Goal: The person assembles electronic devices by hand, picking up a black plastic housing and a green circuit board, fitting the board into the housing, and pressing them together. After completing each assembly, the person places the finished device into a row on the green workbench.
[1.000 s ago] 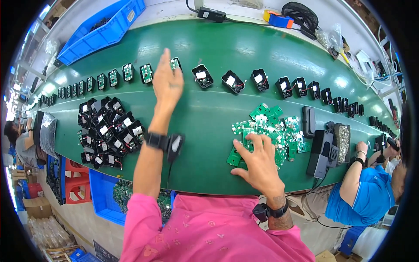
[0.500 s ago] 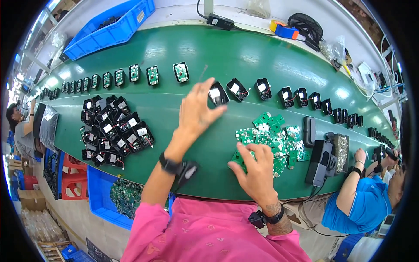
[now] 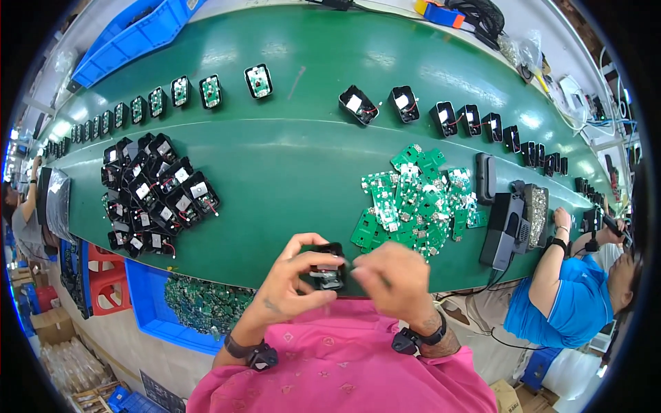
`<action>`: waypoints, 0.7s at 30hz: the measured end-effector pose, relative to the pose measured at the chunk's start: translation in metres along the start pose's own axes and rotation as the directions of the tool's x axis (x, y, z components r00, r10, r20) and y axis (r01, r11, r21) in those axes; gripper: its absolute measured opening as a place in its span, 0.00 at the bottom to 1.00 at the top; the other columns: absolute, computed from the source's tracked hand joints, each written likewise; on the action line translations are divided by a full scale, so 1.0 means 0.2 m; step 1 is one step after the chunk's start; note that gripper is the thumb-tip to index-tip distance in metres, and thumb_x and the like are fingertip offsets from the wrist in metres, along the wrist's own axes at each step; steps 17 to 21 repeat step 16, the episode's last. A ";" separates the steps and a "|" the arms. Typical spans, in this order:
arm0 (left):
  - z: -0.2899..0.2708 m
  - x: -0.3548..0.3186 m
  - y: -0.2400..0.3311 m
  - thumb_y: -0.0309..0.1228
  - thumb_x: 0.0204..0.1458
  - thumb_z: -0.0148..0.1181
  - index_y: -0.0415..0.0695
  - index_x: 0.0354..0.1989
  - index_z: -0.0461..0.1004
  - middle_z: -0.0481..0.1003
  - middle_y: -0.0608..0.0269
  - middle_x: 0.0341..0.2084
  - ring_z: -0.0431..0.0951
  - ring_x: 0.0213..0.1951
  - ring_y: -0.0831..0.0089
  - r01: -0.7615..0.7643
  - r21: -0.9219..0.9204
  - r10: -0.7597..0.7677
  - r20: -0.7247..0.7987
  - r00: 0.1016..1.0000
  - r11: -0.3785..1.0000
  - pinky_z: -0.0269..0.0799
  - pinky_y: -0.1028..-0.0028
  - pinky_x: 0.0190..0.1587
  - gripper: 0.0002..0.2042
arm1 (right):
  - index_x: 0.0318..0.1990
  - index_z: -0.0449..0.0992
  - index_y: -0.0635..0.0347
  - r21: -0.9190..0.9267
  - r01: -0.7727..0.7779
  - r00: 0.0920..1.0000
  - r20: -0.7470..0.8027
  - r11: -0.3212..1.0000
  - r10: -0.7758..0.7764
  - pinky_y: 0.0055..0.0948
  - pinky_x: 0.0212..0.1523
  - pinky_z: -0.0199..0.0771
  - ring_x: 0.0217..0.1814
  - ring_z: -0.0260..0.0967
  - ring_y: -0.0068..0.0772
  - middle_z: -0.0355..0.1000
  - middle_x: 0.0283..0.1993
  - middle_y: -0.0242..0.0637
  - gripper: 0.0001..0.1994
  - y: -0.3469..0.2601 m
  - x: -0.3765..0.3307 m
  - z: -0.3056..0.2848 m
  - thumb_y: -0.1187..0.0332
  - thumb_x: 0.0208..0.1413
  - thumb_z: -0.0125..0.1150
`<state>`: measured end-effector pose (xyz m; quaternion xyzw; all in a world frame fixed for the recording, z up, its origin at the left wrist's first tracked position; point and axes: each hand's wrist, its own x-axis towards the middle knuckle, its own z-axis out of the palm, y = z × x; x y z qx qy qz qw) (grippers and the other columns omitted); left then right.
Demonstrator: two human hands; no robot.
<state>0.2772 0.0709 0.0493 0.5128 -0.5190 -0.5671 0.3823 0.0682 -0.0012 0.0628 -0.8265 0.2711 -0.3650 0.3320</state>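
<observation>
Close to my body, at the table's near edge, my left hand (image 3: 289, 279) is closed around a black plastic housing (image 3: 329, 277), gripping its sides. My right hand (image 3: 399, 279) is beside the housing's right side, its fingers curled together and somewhat blurred. Whatever sits between those fingertips is too small to make out. Just beyond my right hand lies a loose pile of green circuit boards (image 3: 413, 203). Farther off, a row of open black housings (image 3: 403, 103) with white blocks and red wires runs to the right.
At left sits a heap of black housings (image 3: 155, 193); behind it runs a row of housings with green boards (image 3: 210, 91). A dark grey device (image 3: 505, 234) stands right of the boards. Blue bins (image 3: 138, 34) stand far left and below the table. A co-worker in blue (image 3: 558, 296) sits at right.
My left hand has taken a black housing from the row and drawn it toward my body. My right hand has moved from the circuit boards to the housing. The view has shifted downward.
</observation>
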 end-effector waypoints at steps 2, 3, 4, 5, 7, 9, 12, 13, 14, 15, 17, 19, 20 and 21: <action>0.00 -0.01 -0.09 0.21 0.46 0.66 0.38 0.51 0.76 0.59 0.54 0.58 0.72 0.52 0.68 -0.062 -0.331 0.047 -0.053 0.997 0.942 0.84 0.75 0.37 0.20 | 0.39 0.79 0.63 -0.331 -0.114 0.987 -0.146 0.937 0.068 0.38 0.38 0.72 0.35 0.70 0.41 0.72 0.34 0.40 0.12 0.04 0.01 -0.06 0.72 0.46 0.72; -0.01 -0.03 -0.10 0.19 0.50 0.61 0.35 0.49 0.77 0.58 0.52 0.60 0.76 0.43 0.71 -0.058 -0.417 0.037 -0.056 0.998 0.907 0.82 0.77 0.30 0.16 | 0.39 0.79 0.63 -0.332 -0.113 0.987 -0.142 0.936 0.069 0.38 0.38 0.72 0.35 0.70 0.41 0.72 0.34 0.40 0.12 0.06 0.02 -0.08 0.72 0.46 0.72; -0.02 -0.03 -0.12 0.19 0.50 0.61 0.35 0.49 0.77 0.58 0.52 0.60 0.76 0.43 0.71 -0.060 -0.421 0.042 -0.053 0.998 0.905 0.82 0.77 0.30 0.16 | 0.43 0.79 0.63 -0.450 -0.191 0.981 -0.127 0.873 0.150 0.39 0.42 0.70 0.40 0.69 0.41 0.71 0.37 0.41 0.15 0.08 0.04 -0.09 0.72 0.46 0.72; -0.04 -0.03 -0.13 0.19 0.51 0.58 0.35 0.49 0.77 0.58 0.51 0.60 0.76 0.38 0.73 -0.007 -0.484 -0.011 -0.035 0.999 0.875 0.79 0.78 0.27 0.16 | 0.47 0.79 0.63 -0.559 -0.259 0.965 -0.122 0.787 0.230 0.40 0.46 0.69 0.44 0.68 0.41 0.70 0.41 0.42 0.18 0.09 0.04 -0.10 0.72 0.47 0.72; -0.04 -0.03 -0.13 0.24 0.60 0.51 0.33 0.50 0.76 0.59 0.51 0.60 0.75 0.26 0.75 0.019 -0.507 -0.028 -0.010 1.000 0.862 0.72 0.79 0.20 0.13 | 0.50 0.78 0.63 -0.552 -0.272 0.958 -0.081 0.788 0.274 0.40 0.47 0.68 0.46 0.67 0.41 0.69 0.43 0.42 0.19 0.14 -0.01 -0.09 0.72 0.48 0.71; -0.03 -0.01 -0.12 0.29 0.62 0.50 0.33 0.50 0.76 0.59 0.52 0.60 0.75 0.27 0.76 0.047 -0.557 -0.039 0.026 0.999 0.829 0.71 0.80 0.21 0.14 | 0.53 0.77 0.63 -0.543 -0.284 0.948 -0.038 0.790 0.315 0.39 0.49 0.67 0.49 0.66 0.41 0.67 0.44 0.42 0.21 0.17 -0.03 -0.09 0.72 0.49 0.70; 0.00 0.00 -0.17 0.39 0.66 0.48 0.33 0.50 0.76 0.59 0.52 0.61 0.76 0.30 0.75 0.087 -0.642 -0.038 0.091 0.995 0.762 0.72 0.80 0.22 0.20 | 0.50 0.78 0.64 -0.518 -0.277 0.958 -0.081 0.809 0.276 0.38 0.46 0.69 0.45 0.68 0.42 0.69 0.43 0.42 0.16 0.19 -0.03 -0.08 0.73 0.53 0.66; 0.01 0.01 -0.19 0.45 0.67 0.47 0.34 0.51 0.76 0.59 0.53 0.62 0.78 0.33 0.74 0.103 -0.680 -0.024 0.124 0.992 0.726 0.73 0.80 0.24 0.23 | 0.49 0.78 0.65 -0.480 -0.304 0.953 -0.160 0.823 0.259 0.38 0.44 0.69 0.44 0.69 0.41 0.70 0.42 0.43 0.14 0.20 -0.03 -0.09 0.73 0.55 0.64; 0.02 0.02 -0.18 0.45 0.67 0.47 0.34 0.51 0.76 0.59 0.53 0.62 0.78 0.33 0.74 0.100 -0.680 -0.024 0.120 0.992 0.726 0.73 0.80 0.24 0.23 | 0.48 0.79 0.66 -0.440 -0.328 0.940 -0.239 0.836 0.243 0.38 0.42 0.70 0.42 0.70 0.41 0.70 0.42 0.43 0.12 0.20 -0.03 -0.09 0.73 0.58 0.62; 0.03 0.03 -0.17 0.44 0.66 0.48 0.35 0.51 0.75 0.56 0.53 0.63 0.78 0.42 0.65 0.112 -0.728 -0.044 0.113 0.993 0.677 0.77 0.78 0.27 0.22 | 0.45 0.80 0.67 -0.309 -0.415 0.899 -0.285 0.856 0.333 0.36 0.39 0.72 0.39 0.71 0.39 0.72 0.42 0.44 0.09 0.17 -0.03 -0.10 0.73 0.61 0.59; 0.05 0.04 -0.14 0.44 0.66 0.49 0.36 0.52 0.75 0.54 0.53 0.64 0.79 0.51 0.57 0.126 -0.773 -0.060 0.114 0.992 0.621 0.82 0.77 0.30 0.21 | 0.46 0.79 0.65 -0.099 -0.578 0.796 -0.287 0.810 0.533 0.39 0.41 0.73 0.41 0.73 0.41 0.73 0.41 0.46 0.08 0.13 -0.03 -0.11 0.72 0.63 0.58; 0.05 0.04 -0.14 0.44 0.66 0.49 0.36 0.52 0.75 0.54 0.53 0.64 0.79 0.51 0.57 0.126 -0.773 -0.060 0.114 0.992 0.621 0.82 0.77 0.30 0.21 | 0.46 0.79 0.65 -0.099 -0.578 0.796 -0.287 0.810 0.533 0.39 0.41 0.73 0.41 0.73 0.41 0.73 0.41 0.46 0.08 0.13 -0.03 -0.11 0.72 0.63 0.58; 0.05 0.04 -0.14 0.44 0.66 0.49 0.36 0.52 0.75 0.54 0.53 0.64 0.79 0.51 0.57 0.126 -0.773 -0.060 0.114 0.992 0.621 0.82 0.77 0.30 0.21 | 0.46 0.79 0.65 -0.099 -0.578 0.796 -0.287 0.810 0.533 0.39 0.41 0.73 0.41 0.73 0.41 0.73 0.41 0.46 0.08 0.13 -0.03 -0.11 0.72 0.63 0.58; 0.05 0.04 -0.14 0.44 0.66 0.49 0.36 0.52 0.75 0.54 0.53 0.64 0.79 0.51 0.57 0.126 -0.773 -0.060 0.114 0.992 0.621 0.82 0.77 0.30 0.21 | 0.46 0.79 0.65 -0.099 -0.578 0.796 -0.287 0.810 0.533 0.39 0.41 0.73 0.41 0.73 0.41 0.73 0.41 0.46 0.08 0.13 -0.03 -0.11 0.72 0.63 0.58</action>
